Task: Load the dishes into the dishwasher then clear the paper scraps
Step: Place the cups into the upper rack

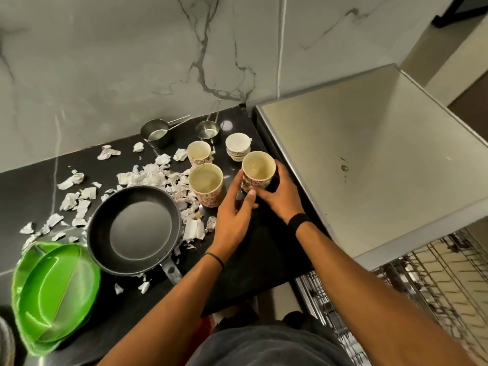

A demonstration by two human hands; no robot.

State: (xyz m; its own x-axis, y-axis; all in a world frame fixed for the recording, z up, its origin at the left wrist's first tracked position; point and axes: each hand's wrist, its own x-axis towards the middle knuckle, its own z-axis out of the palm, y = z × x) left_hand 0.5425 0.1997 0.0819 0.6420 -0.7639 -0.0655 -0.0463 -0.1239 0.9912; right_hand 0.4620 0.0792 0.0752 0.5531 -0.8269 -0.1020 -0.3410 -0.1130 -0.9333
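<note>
From the head view, both hands meet on one floral mug (258, 169) at the right end of the black table (264, 262), close to the table's right edge. The right hand (278, 198) curls round the mug's right and near side. The left hand (233, 216) grips it from the left, with its thumb pressed to the lower front and a finger lying along the side. The mug stands upright with its mouth open to the camera; I cannot tell whether its base is on the table.

Just left of it stands a second floral mug (206, 184), with a third mug (199, 153) behind that and a white cup (237, 147) behind the held one. Two small steel pots (155, 133) sit near the marble wall (132, 62).

Paper scraps (148, 177) lie strewn across the middle and left of the table, crowding up to the second mug. A dark frying pan (134, 228) rests among them, its handle pointing toward the person. Stacked green plates (52, 294) sit at the near left.

Right of the table rises a steel-topped unit (369, 159), and below its near edge a wire dishwasher rack (427, 286) shows.
</note>
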